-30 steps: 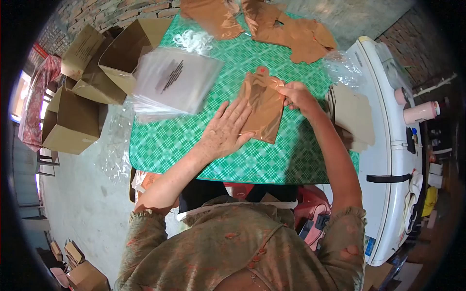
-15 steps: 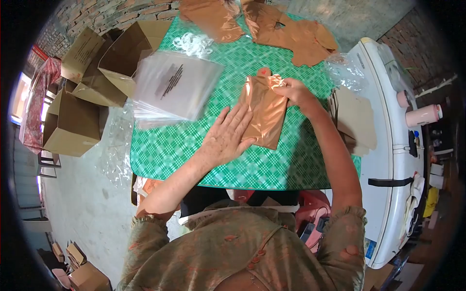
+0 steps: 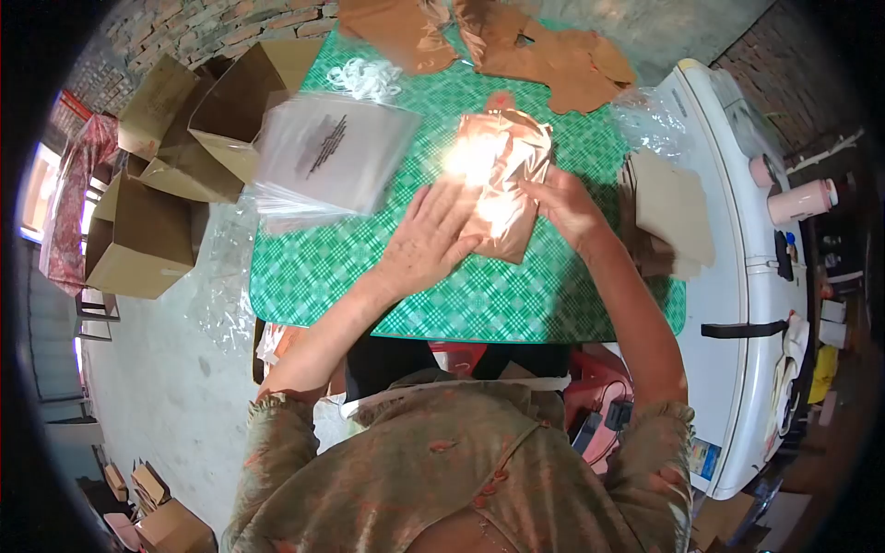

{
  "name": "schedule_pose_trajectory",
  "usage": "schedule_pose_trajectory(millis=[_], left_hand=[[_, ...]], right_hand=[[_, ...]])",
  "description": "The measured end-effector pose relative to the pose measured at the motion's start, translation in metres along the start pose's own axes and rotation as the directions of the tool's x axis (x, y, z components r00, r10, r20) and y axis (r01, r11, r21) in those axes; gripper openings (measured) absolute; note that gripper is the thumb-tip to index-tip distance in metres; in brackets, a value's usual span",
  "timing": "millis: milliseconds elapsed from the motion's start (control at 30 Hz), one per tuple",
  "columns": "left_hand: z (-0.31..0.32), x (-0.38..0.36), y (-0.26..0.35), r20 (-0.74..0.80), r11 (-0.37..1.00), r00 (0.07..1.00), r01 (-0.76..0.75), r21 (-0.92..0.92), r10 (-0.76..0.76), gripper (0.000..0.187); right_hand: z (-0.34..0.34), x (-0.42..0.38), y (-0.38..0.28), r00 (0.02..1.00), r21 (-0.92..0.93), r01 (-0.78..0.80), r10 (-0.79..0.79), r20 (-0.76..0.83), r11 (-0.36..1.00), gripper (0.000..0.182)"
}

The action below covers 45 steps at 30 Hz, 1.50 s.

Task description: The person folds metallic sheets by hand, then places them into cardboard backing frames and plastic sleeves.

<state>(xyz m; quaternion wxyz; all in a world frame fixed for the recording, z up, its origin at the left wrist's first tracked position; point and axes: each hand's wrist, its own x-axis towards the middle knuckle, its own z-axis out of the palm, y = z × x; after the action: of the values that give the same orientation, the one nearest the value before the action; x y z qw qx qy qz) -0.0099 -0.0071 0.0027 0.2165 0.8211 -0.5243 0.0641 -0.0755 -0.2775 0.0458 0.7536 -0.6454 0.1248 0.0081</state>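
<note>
A flat brown packet (image 3: pixel 502 184) with a shiny, glaring film surface lies on the green checked tabletop in front of me. A reddish tab sticks out past its far end. My left hand (image 3: pixel 426 238) rests flat with fingers stretched, its fingertips on the packet's left edge. At the right edge, my right hand (image 3: pixel 567 207) pinches the packet between thumb and fingers; some of those fingers are hidden. To the left of the packet lies a stack of clear plastic bags (image 3: pixel 336 152) with dark print.
Brown flat pieces (image 3: pixel 562 69) and a heap of white cords (image 3: pixel 366 79) lie at the table's far side. Cardboard sheets (image 3: pixel 673 207) and crumpled clear plastic (image 3: pixel 654 120) are at the right, beside a white appliance (image 3: pixel 737 369). Open cartons (image 3: pixel 143 230) stand left.
My right hand has slid nearer along the packet's right edge. The film's glare has grown brighter and its surface looks more wrinkled. My left hand stays flat at the left edge.
</note>
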Motion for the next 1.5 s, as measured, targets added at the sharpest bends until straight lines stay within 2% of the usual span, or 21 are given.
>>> schedule_pose_trajectory(millis=[100,167,233,267,300,367,400,500,533,600,633,733,833,933,1133,1333,1500], left_hand=[[-0.018,0.003,0.000,-0.245,0.966,0.965,0.024,-0.258,-0.089,0.088],[-0.027,0.004,0.001,-0.307,0.889,0.915,0.105,-0.445,-0.262,0.105],[-0.030,0.002,-0.006,-0.331,0.836,0.894,0.080,-0.543,-0.301,0.114],[-0.031,-0.003,-0.005,-0.350,0.830,0.886,0.065,-0.554,-0.303,0.117],[-0.038,-0.013,-0.001,-0.309,0.811,0.916,0.028,-0.584,-0.254,0.117],[-0.050,-0.037,0.010,-0.228,0.758,0.963,-0.038,-0.651,-0.147,0.116],[-0.046,-0.052,0.020,-0.152,0.759,0.965,0.067,-0.648,-0.214,0.098],[-0.027,-0.086,0.037,-0.210,0.943,0.975,-0.131,-0.305,0.068,0.081],[-0.025,-0.094,0.045,-0.192,0.946,0.979,-0.123,-0.300,0.067,0.078],[-0.026,-0.107,0.060,-0.160,0.952,0.985,-0.114,-0.285,0.070,0.071],[-0.026,-0.111,0.064,-0.131,0.958,0.989,-0.102,-0.269,0.068,0.072],[-0.028,-0.119,0.071,-0.051,0.978,0.995,-0.090,-0.189,0.082,0.072],[-0.019,-0.126,0.070,-0.120,0.979,0.987,-0.127,-0.162,0.108,0.068],[-0.014,-0.130,0.069,-0.119,0.976,0.983,-0.156,-0.155,0.138,0.061],[-0.012,-0.133,0.070,-0.093,0.977,0.985,-0.159,-0.145,0.147,0.055],[-0.012,-0.130,0.074,-0.194,0.984,0.973,-0.147,-0.102,0.125,0.051],[-0.006,-0.132,0.071,-0.221,0.987,0.969,-0.133,-0.096,0.109,0.045]], right_hand=[[0.012,-0.015,-0.017,0.989,-0.238,0.143,-0.150,-0.014,0.961,0.038],[0.030,-0.036,-0.029,0.958,-0.353,0.257,-0.286,-0.029,0.900,0.031],[0.043,-0.060,-0.028,0.910,-0.471,0.372,-0.414,0.015,0.800,0.028],[0.056,-0.078,-0.032,0.931,-0.632,0.206,-0.348,-0.108,0.747,0.019],[0.056,-0.087,-0.022,0.865,-0.693,0.378,-0.501,0.028,0.613,0.021],[0.052,-0.100,0.006,0.633,-0.713,0.650,-0.706,0.317,0.263,0.028],[0.053,-0.114,0.021,0.668,-0.704,0.632,-0.687,0.286,0.322,0.033],[0.050,-0.147,0.062,0.702,-0.773,0.586,-0.631,0.332,0.245,0.045],[0.048,-0.159,0.068,0.729,-0.776,0.581,-0.581,0.363,0.244,0.054],[0.046,-0.172,0.076,0.744,-0.778,0.580,-0.548,0.383,0.244,0.057],[0.045,-0.177,0.080,0.743,-0.771,0.582,-0.552,0.377,0.257,0.059],[0.042,-0.184,0.082,0.747,-0.801,0.574,-0.510,0.427,0.172,0.060],[0.045,-0.185,0.080,0.733,-0.821,0.568,-0.487,0.474,0.056,0.055],[0.042,-0.182,0.090,0.700,-0.820,0.572,-0.512,0.498,-0.017,0.048],[0.040,-0.182,0.091,0.697,-0.823,0.568,-0.515,0.499,-0.028,0.046],[0.041,-0.184,0.089,0.690,-0.818,0.576,-0.541,0.481,0.008,0.046],[0.041,-0.186,0.091,0.710,-0.835,0.550,-0.543,0.448,0.030,0.048]])
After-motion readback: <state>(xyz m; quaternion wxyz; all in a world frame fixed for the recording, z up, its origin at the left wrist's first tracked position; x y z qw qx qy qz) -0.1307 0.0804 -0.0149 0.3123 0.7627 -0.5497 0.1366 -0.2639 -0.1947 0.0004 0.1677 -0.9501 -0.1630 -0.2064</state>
